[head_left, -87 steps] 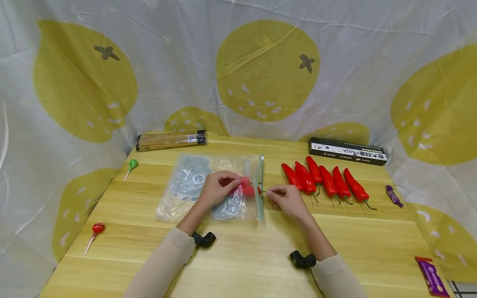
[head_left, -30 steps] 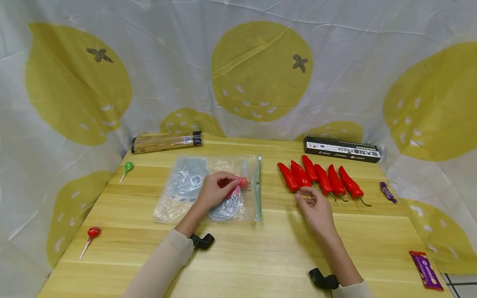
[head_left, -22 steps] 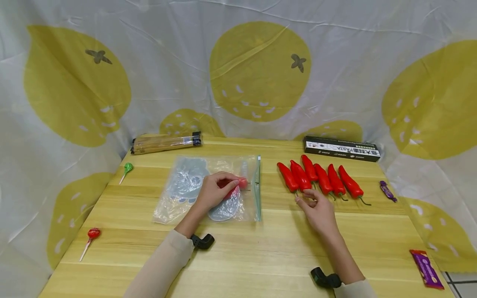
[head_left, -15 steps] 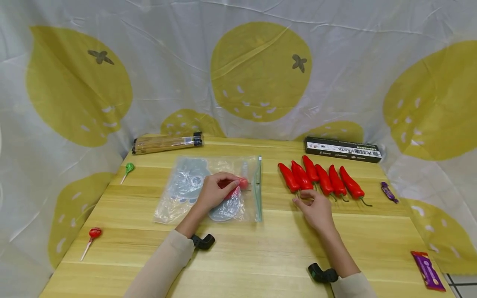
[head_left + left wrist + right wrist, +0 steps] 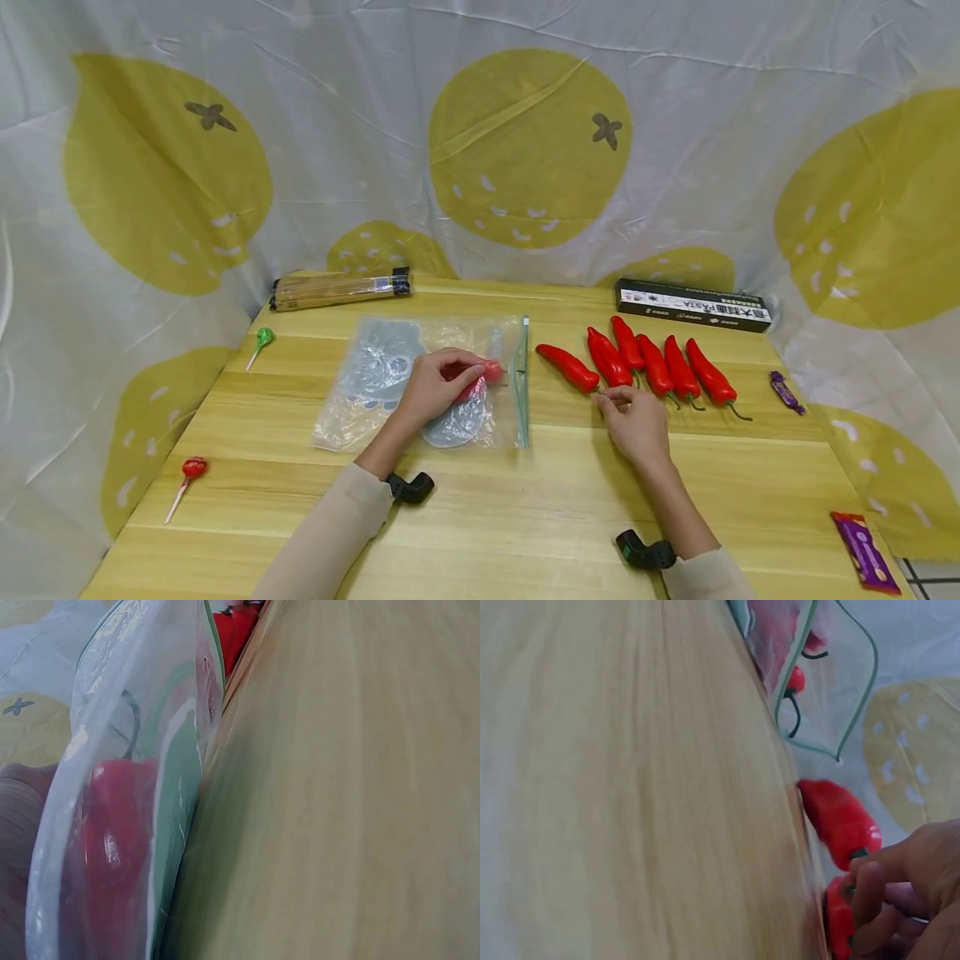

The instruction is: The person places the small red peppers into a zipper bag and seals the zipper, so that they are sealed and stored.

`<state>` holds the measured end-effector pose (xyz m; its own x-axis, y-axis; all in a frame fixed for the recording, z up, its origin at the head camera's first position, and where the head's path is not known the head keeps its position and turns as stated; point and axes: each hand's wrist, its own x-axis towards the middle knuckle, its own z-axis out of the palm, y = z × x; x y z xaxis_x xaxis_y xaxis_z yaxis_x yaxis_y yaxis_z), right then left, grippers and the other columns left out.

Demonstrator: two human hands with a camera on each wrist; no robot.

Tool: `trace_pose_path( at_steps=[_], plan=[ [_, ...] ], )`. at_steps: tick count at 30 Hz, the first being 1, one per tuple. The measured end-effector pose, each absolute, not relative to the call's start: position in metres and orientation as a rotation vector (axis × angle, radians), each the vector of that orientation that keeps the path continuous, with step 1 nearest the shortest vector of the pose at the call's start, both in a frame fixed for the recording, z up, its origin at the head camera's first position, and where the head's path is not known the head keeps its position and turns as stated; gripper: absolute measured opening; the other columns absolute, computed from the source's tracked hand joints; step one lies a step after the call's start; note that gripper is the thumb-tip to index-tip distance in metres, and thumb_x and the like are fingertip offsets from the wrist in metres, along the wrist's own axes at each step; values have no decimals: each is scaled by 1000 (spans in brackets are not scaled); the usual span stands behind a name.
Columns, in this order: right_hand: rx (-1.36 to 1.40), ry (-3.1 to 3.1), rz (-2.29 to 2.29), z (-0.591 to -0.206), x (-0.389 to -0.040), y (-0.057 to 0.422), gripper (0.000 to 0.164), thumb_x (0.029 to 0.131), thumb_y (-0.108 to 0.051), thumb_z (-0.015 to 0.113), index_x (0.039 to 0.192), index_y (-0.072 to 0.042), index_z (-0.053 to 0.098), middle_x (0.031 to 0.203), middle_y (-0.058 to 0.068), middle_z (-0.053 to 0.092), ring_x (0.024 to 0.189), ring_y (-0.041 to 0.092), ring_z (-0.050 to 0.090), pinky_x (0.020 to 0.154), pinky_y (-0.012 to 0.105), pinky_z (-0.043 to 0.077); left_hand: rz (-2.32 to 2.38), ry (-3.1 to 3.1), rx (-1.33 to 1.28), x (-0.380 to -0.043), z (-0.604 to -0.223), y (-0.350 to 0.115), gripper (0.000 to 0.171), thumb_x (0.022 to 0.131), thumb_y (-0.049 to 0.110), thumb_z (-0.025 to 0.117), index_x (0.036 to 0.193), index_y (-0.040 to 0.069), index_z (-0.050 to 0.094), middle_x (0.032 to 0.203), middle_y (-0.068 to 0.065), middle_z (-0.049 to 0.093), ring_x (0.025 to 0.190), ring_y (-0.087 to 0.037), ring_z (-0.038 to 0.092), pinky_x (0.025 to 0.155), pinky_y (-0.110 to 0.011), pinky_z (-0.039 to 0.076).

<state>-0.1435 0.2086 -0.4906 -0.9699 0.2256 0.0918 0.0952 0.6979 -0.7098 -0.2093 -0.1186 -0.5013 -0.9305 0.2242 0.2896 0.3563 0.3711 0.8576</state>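
Observation:
My left hand [image 5: 437, 382] pinches the upper film of a clear zip bag [image 5: 522, 421] lying on the table. Red chili peppers [image 5: 116, 840] show through the plastic, partly covered by that hand in the head view. The bag's green-edged mouth [image 5: 853, 731] gapes toward the right. My right hand [image 5: 637, 422] pinches the stem of the leftmost loose red chili pepper [image 5: 567, 367], whose tip points left toward the bag. Beside it lie several more loose red chili peppers [image 5: 655, 367] in a row, stems toward me; the nearest almost meets my right fingers.
Behind the bag lies a packet of thin sticks [image 5: 337, 289], and a black pasta box [image 5: 693, 306] stands back right. A green lollipop [image 5: 264, 337] and a red lollipop [image 5: 194, 469] are on the left. A purple candy [image 5: 786, 392] and purple bar [image 5: 866, 552] lie right.
My right hand has gone from the bag's mouth to the loose peppers and taken the leftmost by its stem. That pepper has swung, its tip now farther left. My left hand stays on the bag.

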Motion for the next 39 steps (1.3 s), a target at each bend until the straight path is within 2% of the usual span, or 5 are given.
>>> trace_pose_path(
  at_steps=[5,9,17,25,39],
  plan=[
    [-236,-2656,1186,-477,-135,208,14,89,-24,70,93,-13,76,79,5,71,60,17,58,48,26,44,-1607,-2501,-534,-209,-501,-118,14,85,41,73,95,32,75,99,14,72,92,-7,67,76,-25,54],
    [-223,-2611,1255,-465,-131,208,14,90,-24,70,95,-12,75,75,11,71,53,19,60,46,25,45,-1597,-2500,-530,-209,-501,-118,11,85,41,73,94,33,74,98,16,72,91,-7,66,76,-25,54],
    [-178,-2590,1400,-458,-135,201,21,91,-31,69,99,-13,74,79,18,70,62,32,66,49,26,47,-1596,-2486,-536,-209,-499,-117,10,85,39,74,93,32,74,97,15,72,92,-7,67,79,-26,55],
    [-106,-2588,1612,-464,-158,180,26,92,-30,68,102,-7,73,91,19,69,66,40,66,47,27,49,-1588,-2484,-544,-209,-499,-116,12,86,40,73,93,30,76,109,17,71,105,-4,65,90,-26,53],
    [-51,-2592,1811,-483,-201,145,22,91,-26,69,101,-7,73,90,22,70,69,34,67,57,30,57,-1558,-2482,-591,-207,-499,-118,13,86,42,72,94,32,75,107,16,71,111,-7,64,102,-34,47]
  ],
)
